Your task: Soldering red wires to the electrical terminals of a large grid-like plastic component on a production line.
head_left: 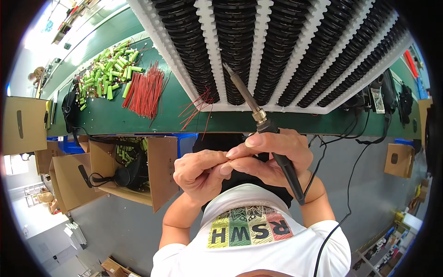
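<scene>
In my right hand [293, 150] rests a soldering iron [261, 117] with a black handle and metal barrel, its tip pointing up and away over the tray. My left hand [196, 175] is closed in a pinch, its fingertips meeting the right thumb and forefinger in front of my shirt. Whatever they pinch is too small or hidden to make out. Just beyond my hands a white foam tray [188, 83] holds rows of black round parts [235, 41]. A few loose red wires [196, 108] lie at its near left corner.
Left on the green bench [110, 123] are a bundle of red wires [145, 92] and a heap of green cylindrical cells [108, 71]. Below the bench edge stands an open cardboard box [164, 171] with more cells and a black object inside. A black cord [349, 184] hangs at my right.
</scene>
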Motion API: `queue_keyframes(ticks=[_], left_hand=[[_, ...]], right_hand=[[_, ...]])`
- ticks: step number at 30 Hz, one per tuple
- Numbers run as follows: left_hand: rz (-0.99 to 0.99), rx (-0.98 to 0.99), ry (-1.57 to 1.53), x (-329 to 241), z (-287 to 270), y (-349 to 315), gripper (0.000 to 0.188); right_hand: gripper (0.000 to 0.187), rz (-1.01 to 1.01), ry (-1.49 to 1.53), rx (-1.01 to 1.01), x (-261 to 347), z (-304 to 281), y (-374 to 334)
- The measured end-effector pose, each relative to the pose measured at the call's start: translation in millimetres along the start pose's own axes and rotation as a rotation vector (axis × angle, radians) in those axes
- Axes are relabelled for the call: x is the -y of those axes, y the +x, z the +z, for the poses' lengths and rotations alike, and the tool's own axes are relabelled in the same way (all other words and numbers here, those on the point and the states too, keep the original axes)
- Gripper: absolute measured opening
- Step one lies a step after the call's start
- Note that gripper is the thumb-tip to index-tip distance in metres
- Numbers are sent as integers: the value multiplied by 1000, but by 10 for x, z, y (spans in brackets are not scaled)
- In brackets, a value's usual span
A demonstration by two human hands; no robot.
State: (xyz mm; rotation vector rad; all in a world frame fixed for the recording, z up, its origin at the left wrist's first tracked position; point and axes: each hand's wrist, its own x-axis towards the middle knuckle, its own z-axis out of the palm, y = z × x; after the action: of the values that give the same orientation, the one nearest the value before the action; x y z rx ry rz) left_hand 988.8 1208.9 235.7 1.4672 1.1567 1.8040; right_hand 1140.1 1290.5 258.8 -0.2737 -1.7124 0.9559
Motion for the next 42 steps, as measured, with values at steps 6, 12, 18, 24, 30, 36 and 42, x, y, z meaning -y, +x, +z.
queue_keyframes(ticks=[6, 12, 18, 24, 30, 36, 42], left_hand=[[-47, -166, 234, -25, -25, 243, 4], [-214, -173, 326, 275, -257, 731, 8], [-291, -77, 227, 417, -317, 835, 7], [-198, 9, 212, 333, -347, 712, 1], [49, 155, -67, 264, -283, 560, 9], [29, 142, 23, 153, -256, 435, 12], [24, -80, 31, 137, -92, 362, 8]], right_hand=[[39, 62, -32, -101, -25, 31, 25], [33, 231, -111, -240, 21, -27, 99], [32, 229, -316, -70, -6, -88, 158], [35, 165, -295, -40, -105, -45, 177], [49, 117, -151, -44, -218, 61, 176], [51, 156, 19, -27, -184, 71, 177], [45, 133, -41, -25, -182, 79, 201]])
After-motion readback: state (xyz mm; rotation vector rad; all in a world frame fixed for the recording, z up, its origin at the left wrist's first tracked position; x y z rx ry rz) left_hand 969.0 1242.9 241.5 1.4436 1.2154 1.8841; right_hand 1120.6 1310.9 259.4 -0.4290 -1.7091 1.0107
